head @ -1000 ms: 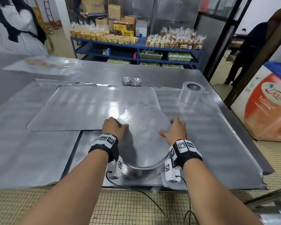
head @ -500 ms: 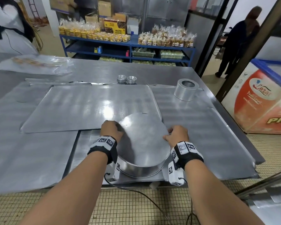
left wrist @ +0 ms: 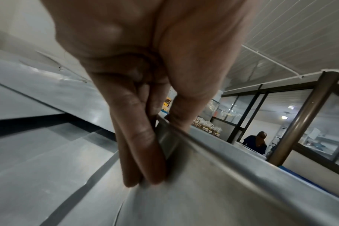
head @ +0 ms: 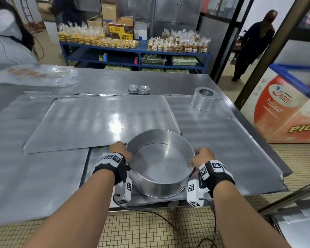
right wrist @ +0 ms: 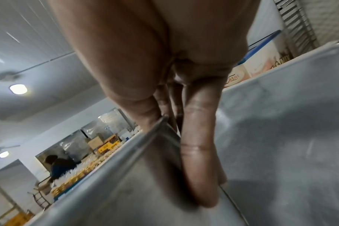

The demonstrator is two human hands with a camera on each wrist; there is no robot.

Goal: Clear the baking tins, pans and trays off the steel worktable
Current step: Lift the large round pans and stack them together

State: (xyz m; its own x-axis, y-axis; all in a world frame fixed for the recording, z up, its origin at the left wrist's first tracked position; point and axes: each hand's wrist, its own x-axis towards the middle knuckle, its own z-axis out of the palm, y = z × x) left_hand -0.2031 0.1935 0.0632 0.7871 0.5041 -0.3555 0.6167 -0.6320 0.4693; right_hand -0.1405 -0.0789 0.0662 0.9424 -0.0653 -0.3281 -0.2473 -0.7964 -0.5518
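Flipped since a second ago, the round cake tin (head: 159, 169) now shows its open mouth where its flat base faced up, and it sits tilted at the near edge of the worktop (head: 222, 140). Both my hands clamp it: my left hand (head: 119, 151) pinches the left rim, thumb inside, fingers (left wrist: 145, 152) down the outer wall; my right hand (head: 201, 157) does the same on the right rim, fingers (right wrist: 199, 152) outside.

I judge the risk to be slip: the wall is thin, smooth metal held only at two rim points, so a careless swing could twist it from my grip and drop it onto the tiled floor (head: 150, 230), or knock it against the large flat tray (head: 97, 120) just behind.

Elsewhere on the steel surface stand a smaller deep ring tin (head: 204, 99) at far right and two little fluted tins (head: 138, 89) at the back. Beyond them, blue shelves (head: 132, 56) hold bagged baked goods; a person stands in the doorway at right.
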